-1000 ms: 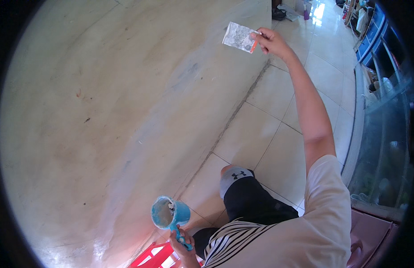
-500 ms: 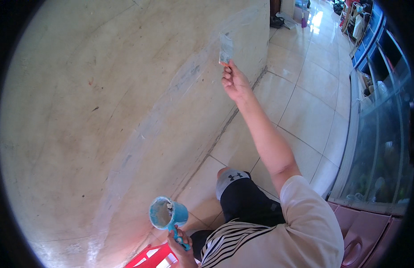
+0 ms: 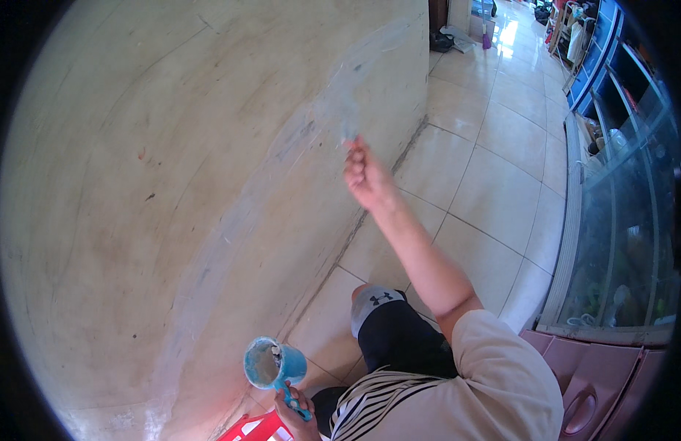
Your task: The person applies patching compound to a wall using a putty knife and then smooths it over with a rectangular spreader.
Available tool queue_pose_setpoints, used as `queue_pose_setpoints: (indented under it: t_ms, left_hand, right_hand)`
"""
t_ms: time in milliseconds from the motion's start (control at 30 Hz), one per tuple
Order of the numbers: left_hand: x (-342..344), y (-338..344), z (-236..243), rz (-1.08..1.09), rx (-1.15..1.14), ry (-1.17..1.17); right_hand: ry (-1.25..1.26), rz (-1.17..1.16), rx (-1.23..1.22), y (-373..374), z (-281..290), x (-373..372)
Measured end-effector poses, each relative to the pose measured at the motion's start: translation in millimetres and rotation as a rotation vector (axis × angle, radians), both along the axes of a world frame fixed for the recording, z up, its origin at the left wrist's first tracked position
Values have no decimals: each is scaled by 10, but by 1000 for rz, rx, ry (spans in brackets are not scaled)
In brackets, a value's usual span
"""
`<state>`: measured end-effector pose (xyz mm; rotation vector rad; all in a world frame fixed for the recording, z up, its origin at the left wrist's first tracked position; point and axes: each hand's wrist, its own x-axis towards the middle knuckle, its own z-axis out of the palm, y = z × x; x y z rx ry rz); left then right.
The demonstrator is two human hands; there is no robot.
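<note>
My right hand (image 3: 362, 176) is raised at the beige wall (image 3: 112, 198), its fingers closed on a thin flat scraper (image 3: 349, 131) with an orange-red edge, smeared by motion; I cannot tell if it touches the wall. A pale grey streak (image 3: 234, 213) runs diagonally across the wall. Low in the view, my left hand (image 3: 296, 411) grips the handle of a blue plastic dipper (image 3: 274, 364) with greyish paste inside. Behind that hand is a red plastic stool (image 3: 246, 426).
A tiled floor (image 3: 480, 220) runs along the wall to a bright passage with bags (image 3: 443, 40) and a purple broom (image 3: 486, 38). At my right stand a glass-fronted cabinet (image 3: 627, 242), a pinkish lower cabinet (image 3: 590, 382) and blue shelving (image 3: 590, 51) with clutter.
My right hand has moved down and left along the wall, the scraper turning from face-on to nearly upright. My left hand and the dipper have barely moved.
</note>
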<state>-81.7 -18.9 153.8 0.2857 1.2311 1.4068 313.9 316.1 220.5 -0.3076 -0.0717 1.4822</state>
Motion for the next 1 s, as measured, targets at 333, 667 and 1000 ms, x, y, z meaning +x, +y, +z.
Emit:
queue_pose_setpoints:
  t_ms: [333,667,1000]
  left_hand:
    - [300,86,463,11,-188,34]
    - [375,64,659,-23,-154,84]
    - [285,132,602,-21,-198,46]
  right_hand:
    - [-76,27,40,849,273,641]
    - [-790,-563,-204,23,465,676]
    - [-2109,-1287,-310,801,793,970]
